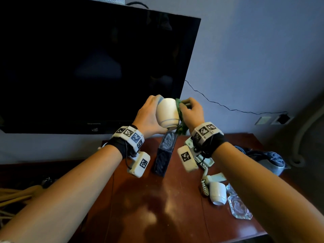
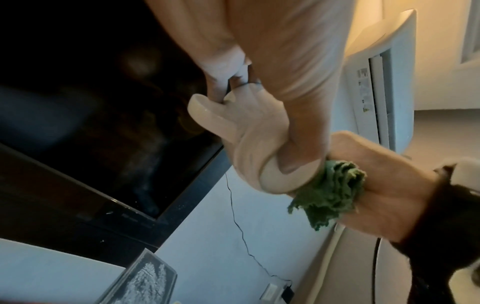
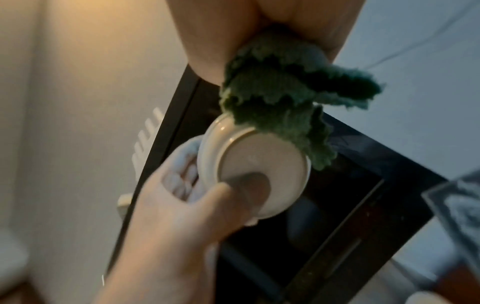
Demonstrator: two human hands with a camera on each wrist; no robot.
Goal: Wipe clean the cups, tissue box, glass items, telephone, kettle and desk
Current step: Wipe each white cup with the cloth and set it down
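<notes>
I hold a white ceramic cup (image 1: pixel 167 113) in the air in front of the television. My left hand (image 1: pixel 150 113) grips it, with the thumb on its base (image 3: pixel 262 166) and the fingers at the far end. My right hand (image 1: pixel 191 111) pinches a bunched green cloth (image 1: pixel 180 109) against the cup's side. In the left wrist view the cloth (image 2: pixel 332 191) sits by the cup (image 2: pixel 249 131); in the right wrist view the cloth (image 3: pixel 280 98) overlaps the base rim. On the desk (image 1: pixel 149 199) below stand a dark tissue box (image 1: pixel 165 151), a telephone (image 1: pixel 204 161), a second white cup (image 1: pixel 217 192) and glass items (image 1: pixel 239 206).
A large black television (image 1: pixel 87 67) fills the wall just behind the cup. A thin cable (image 1: pixel 219 104) runs along the wall to a socket at the right. A blue and white object (image 1: pixel 273 160) lies at the desk's right end. Yellowish cords (image 1: pixel 15 195) lie at the left.
</notes>
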